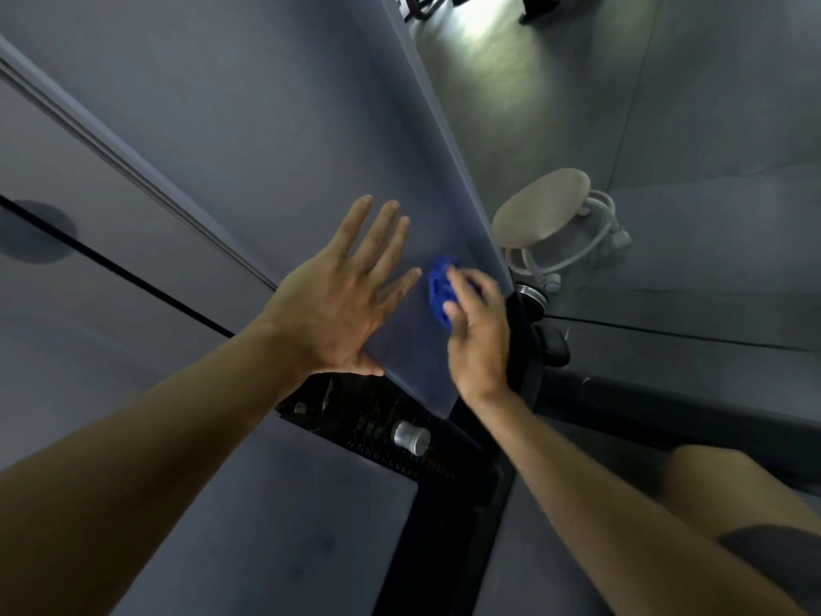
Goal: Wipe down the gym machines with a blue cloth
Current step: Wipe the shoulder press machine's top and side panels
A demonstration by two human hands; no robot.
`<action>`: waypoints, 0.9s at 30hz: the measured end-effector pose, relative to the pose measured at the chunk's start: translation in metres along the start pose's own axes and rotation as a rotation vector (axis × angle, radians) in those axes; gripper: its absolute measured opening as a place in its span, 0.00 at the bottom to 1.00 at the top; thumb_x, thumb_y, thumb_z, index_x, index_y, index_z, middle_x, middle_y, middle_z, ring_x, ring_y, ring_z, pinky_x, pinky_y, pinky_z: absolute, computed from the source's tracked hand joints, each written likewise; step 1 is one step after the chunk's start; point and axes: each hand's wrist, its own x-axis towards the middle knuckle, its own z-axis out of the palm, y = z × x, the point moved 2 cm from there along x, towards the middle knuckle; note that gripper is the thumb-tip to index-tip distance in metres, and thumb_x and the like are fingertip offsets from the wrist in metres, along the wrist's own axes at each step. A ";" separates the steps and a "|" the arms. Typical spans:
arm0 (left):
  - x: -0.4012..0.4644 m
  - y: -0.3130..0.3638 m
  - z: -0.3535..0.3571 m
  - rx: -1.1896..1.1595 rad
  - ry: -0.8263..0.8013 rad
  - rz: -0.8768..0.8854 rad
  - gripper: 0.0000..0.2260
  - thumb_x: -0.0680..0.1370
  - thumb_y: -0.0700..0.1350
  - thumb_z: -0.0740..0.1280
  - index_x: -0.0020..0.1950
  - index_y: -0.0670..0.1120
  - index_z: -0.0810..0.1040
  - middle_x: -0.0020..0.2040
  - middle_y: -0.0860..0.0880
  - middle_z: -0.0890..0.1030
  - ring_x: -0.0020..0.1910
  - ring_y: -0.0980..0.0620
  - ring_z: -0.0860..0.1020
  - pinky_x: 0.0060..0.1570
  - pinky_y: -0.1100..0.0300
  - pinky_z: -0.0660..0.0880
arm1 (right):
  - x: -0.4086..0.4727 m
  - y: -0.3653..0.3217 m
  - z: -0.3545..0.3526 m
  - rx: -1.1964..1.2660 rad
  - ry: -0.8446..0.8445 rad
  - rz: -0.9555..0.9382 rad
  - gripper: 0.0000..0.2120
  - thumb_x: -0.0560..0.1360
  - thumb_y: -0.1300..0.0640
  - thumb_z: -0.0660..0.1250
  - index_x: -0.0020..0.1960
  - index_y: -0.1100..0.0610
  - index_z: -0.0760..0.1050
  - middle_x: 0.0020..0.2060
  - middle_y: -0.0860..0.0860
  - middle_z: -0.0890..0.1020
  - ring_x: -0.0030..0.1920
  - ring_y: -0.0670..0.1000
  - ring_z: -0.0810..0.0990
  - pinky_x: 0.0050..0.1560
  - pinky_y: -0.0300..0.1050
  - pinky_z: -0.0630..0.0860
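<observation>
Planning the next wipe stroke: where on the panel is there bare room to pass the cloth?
Bare: the grey panel above both hands. Crowded: the lower corner, left hand flat beside the blue cloth in the right hand.

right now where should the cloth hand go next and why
Probably sweep the right hand and its bunched blue cloth up along the grey panel, since the cloth sits near the panel's lower edge while the left hand braces flat beside it.

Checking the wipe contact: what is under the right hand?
The bunched blue cloth, held by the right hand against the machine's grey frosted panel. Most of the cloth shows left of the fingers; the rest is covered.
</observation>
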 end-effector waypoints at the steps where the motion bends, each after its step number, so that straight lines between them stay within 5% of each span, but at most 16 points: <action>1: 0.000 0.000 -0.001 -0.002 -0.002 0.005 0.53 0.73 0.81 0.41 0.84 0.44 0.36 0.79 0.24 0.38 0.78 0.22 0.38 0.75 0.26 0.41 | 0.020 0.010 0.001 -0.026 0.026 0.044 0.18 0.80 0.67 0.62 0.69 0.63 0.77 0.62 0.61 0.76 0.62 0.58 0.76 0.66 0.33 0.66; 6: -0.001 -0.001 0.002 0.003 0.041 0.011 0.53 0.73 0.81 0.41 0.84 0.44 0.37 0.78 0.23 0.38 0.78 0.21 0.39 0.75 0.26 0.41 | -0.008 -0.001 0.006 -0.022 0.097 0.079 0.19 0.79 0.68 0.65 0.70 0.63 0.76 0.63 0.61 0.76 0.63 0.62 0.76 0.68 0.31 0.62; 10: 0.000 -0.001 0.004 -0.038 0.030 0.014 0.53 0.73 0.80 0.38 0.84 0.44 0.38 0.79 0.23 0.39 0.78 0.21 0.39 0.74 0.25 0.40 | -0.094 -0.032 0.003 0.042 -0.050 -0.024 0.28 0.73 0.77 0.69 0.71 0.63 0.75 0.66 0.61 0.74 0.67 0.54 0.73 0.70 0.31 0.64; 17: -0.001 0.000 0.003 -0.014 0.034 0.015 0.53 0.73 0.81 0.39 0.84 0.44 0.36 0.78 0.23 0.38 0.78 0.21 0.39 0.74 0.24 0.37 | 0.050 0.035 0.000 -0.135 0.080 0.092 0.24 0.74 0.75 0.63 0.69 0.63 0.76 0.62 0.60 0.77 0.61 0.62 0.77 0.67 0.50 0.73; 19: -0.001 0.000 0.004 -0.003 0.038 0.010 0.53 0.73 0.81 0.40 0.84 0.43 0.36 0.78 0.22 0.37 0.78 0.20 0.38 0.74 0.25 0.37 | 0.030 0.028 -0.004 -0.125 0.077 0.050 0.20 0.76 0.72 0.65 0.67 0.63 0.75 0.61 0.59 0.78 0.61 0.61 0.78 0.65 0.58 0.74; 22: 0.001 -0.001 0.003 -0.012 0.026 0.013 0.53 0.73 0.80 0.39 0.84 0.43 0.35 0.78 0.22 0.37 0.77 0.20 0.38 0.74 0.25 0.38 | -0.049 0.009 -0.004 -0.051 0.042 -0.084 0.18 0.77 0.72 0.66 0.65 0.64 0.78 0.61 0.60 0.79 0.62 0.59 0.78 0.66 0.51 0.75; 27: 0.000 0.000 0.002 -0.038 0.013 -0.001 0.53 0.72 0.81 0.38 0.84 0.44 0.36 0.78 0.23 0.37 0.78 0.21 0.38 0.74 0.26 0.39 | -0.079 0.007 0.003 -0.015 -0.083 -0.124 0.30 0.69 0.79 0.66 0.67 0.59 0.77 0.64 0.58 0.76 0.63 0.60 0.78 0.62 0.57 0.78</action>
